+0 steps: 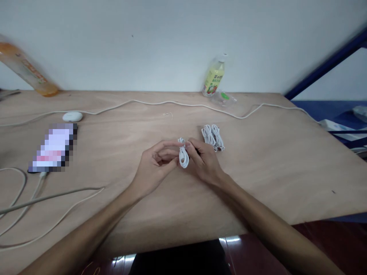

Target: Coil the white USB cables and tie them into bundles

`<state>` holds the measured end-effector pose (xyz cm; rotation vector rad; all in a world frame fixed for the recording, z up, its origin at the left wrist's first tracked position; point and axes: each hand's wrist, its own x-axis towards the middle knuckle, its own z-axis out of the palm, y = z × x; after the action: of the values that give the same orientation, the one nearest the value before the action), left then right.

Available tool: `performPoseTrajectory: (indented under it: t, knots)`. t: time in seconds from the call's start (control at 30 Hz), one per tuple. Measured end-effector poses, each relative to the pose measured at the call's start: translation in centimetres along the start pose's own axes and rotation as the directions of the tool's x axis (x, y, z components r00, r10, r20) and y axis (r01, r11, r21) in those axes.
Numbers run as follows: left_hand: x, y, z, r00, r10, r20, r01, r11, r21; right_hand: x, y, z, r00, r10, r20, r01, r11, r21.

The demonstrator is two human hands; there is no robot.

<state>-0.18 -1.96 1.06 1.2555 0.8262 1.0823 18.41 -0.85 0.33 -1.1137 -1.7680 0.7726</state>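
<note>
A small bundle of coiled white cable [184, 157] is held upright between my two hands, a little above the wooden table [286, 164]. My left hand [159, 158] grips its left side, thumb below and fingers curled toward the coil. On the other side, my right hand [203, 156] pinches the bundle near its upper part with thumb and forefinger. Whether a tie goes around the coil is hidden by the fingers. Just beyond my right hand lie more bundles of white cable [212, 136], side by side on the table.
A phone [53, 149] with a plugged-in cord and a white earbud case [72, 116] lie at left. A long white cord [149, 103] crosses the back. Against the wall stand an orange bottle [31, 72] and a yellow bottle [214, 78], the latter beside crumpled clear plastic [225, 97].
</note>
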Motion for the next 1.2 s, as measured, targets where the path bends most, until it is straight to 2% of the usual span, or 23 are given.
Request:
performPoseTrajectory:
  t: [0.13,0.27,0.37,0.43,0.5,0.57,0.73,0.9,1.07,1.2]
  knots:
    - [-0.2,-0.2,-0.3,0.993,0.107,-0.044,-0.100,0.985,0.143,0.1,0.1,0.0,1.000,0.001,0.027,-0.002,0.999,0.040]
    - [-0.1,-0.1,-0.6,0.947,0.312,-0.080,-0.252,0.872,0.419,0.1,-0.1,0.2,0.998,0.005,0.060,-0.008,0.999,0.049]
    - [0.1,0.1,-0.6,0.924,0.372,-0.083,-0.290,0.828,0.480,-0.1,-0.3,0.5,0.997,0.002,0.079,-0.008,0.998,0.070]
    - [0.3,0.0,-0.5,0.950,0.304,-0.079,-0.250,0.885,0.393,-0.2,-0.4,0.7,0.998,0.001,0.070,-0.007,0.996,0.085]
    - [0.3,-0.1,-0.4,0.982,0.172,-0.081,-0.147,0.957,0.252,-0.3,-0.3,0.8,0.999,0.002,0.045,-0.006,0.995,0.099]
    - [0.4,-0.3,-0.1,0.995,0.051,-0.091,-0.041,0.994,0.103,-0.4,-0.3,0.9,1.000,-0.003,0.026,0.000,0.993,0.121]
    - [0.6,-0.4,0.3,0.987,-0.139,-0.080,0.121,0.973,-0.195,-0.7,-0.3,1.3,1.000,-0.001,-0.001,0.001,0.981,0.195]
    - [0.5,-0.1,0.6,0.970,-0.239,-0.041,0.214,0.923,-0.320,-0.9,-0.4,1.7,0.997,-0.062,-0.043,0.069,0.982,0.177]
    - [0.3,0.2,0.5,0.960,-0.279,0.014,0.265,0.897,-0.355,-0.9,0.0,1.6,0.979,-0.187,-0.079,0.187,0.982,-0.002]
    - [0.3,0.3,0.4,0.959,-0.280,0.047,0.277,0.886,-0.373,-0.9,0.1,1.4,0.972,-0.226,-0.071,0.220,0.973,-0.074]
